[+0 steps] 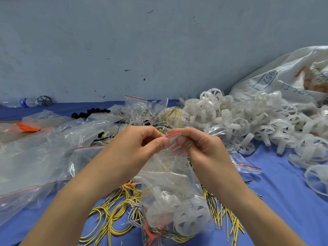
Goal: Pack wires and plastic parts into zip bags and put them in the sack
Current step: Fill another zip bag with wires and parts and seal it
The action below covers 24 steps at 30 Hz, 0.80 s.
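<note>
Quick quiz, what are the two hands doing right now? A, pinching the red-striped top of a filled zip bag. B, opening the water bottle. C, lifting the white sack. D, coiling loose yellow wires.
A: the left hand and the right hand both pinch the red-striped top of the zip bag, which holds white plastic wheels and wires.

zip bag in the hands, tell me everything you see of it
The zip bag is clear, thin, crinkled plastic with a red strip along its mouth. The left hand and right hand pinch that mouth from either side, and the bag hangs below them. At its bottom lie white spoked plastic parts, yellow wires and some orange pieces. Its lower end hangs over loose wires on the blue surface. Whether the seal is closed cannot be told.
</note>
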Tool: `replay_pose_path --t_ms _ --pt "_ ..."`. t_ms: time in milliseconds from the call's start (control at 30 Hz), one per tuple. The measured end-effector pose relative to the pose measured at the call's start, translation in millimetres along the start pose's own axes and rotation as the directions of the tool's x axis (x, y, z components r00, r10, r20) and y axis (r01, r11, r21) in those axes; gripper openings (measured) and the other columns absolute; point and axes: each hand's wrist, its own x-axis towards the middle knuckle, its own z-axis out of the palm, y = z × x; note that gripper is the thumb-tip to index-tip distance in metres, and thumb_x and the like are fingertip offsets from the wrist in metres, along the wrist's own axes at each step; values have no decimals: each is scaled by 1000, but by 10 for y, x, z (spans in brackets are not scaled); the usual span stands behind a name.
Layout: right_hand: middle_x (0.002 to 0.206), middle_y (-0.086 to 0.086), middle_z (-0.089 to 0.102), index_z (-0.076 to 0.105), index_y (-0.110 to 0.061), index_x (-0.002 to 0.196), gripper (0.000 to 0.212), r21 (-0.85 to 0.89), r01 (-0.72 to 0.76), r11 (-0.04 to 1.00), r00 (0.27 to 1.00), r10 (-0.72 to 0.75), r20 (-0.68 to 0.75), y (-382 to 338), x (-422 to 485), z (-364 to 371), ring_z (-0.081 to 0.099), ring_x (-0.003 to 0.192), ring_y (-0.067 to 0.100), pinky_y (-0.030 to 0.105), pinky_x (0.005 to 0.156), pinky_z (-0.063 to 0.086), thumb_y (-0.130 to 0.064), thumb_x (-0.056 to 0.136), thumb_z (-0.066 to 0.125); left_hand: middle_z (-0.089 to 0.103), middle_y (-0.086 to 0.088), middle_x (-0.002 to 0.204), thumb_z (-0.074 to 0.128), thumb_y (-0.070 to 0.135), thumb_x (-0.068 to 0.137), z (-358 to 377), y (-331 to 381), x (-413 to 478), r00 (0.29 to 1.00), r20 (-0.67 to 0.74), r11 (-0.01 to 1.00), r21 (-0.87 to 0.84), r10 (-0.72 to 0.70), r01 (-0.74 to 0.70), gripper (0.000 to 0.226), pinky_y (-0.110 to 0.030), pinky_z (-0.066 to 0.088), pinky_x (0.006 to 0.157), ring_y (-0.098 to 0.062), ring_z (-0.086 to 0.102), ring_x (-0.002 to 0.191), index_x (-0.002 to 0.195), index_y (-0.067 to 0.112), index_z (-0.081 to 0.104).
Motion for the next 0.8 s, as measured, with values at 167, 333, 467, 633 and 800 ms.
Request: replay_pose_path --t_ms 167,333,467,633,800 --pt "87 1 75 74 -20 98 16 154 -135 979 991 131 32 3 5 5 72 81 13 23 73 56 -28 95 60 62 9 67 62 47 86 37 -30 5 999 -36 997 68 21 -18 16 -19 39 51 -1 46 51 82 32 68" --pt "77 5 73 74 -18 84 17 190 -140 972 990 140 15 -3 -10 30 65 70 12 19 66 52 -30 92 65 64 8 72 65 45 87 72 -33 21 998 -54 989 140 45 -38 12 -18 42 51 -2 50 54 85 33 64" --pt "76 1 73 74 -23 85 10 157 -104 982 994 109 -21 1 -10 59 65 69 9 23 66 53 -30 89 69 64 8 71 66 47 85 110 -9 7 995 -85 991 124 59 -48 18 -17 40 50 -2 48 52 80 30 60" --pt "77 -1 73 75 -23 84 3 157 -104 982 993 111 -34 2 -13 76 63 70 9 30 69 54 -23 86 73 63 12 74 67 45 85 143 -5 4 996 -70 991 126 53 -44 19 -19 40 52 -5 52 57 81 29 59" --pt "71 -5 70 74 -19 81 8 219 -138 966 985 156 -69 -28 29 -4 58 67 9 29 68 52 -18 88 70 47 11 54 57 61 79 -68 -88 -18 993 112 988 151 -38 21 29 -18 29 44 -4 37 46 78 33 63"
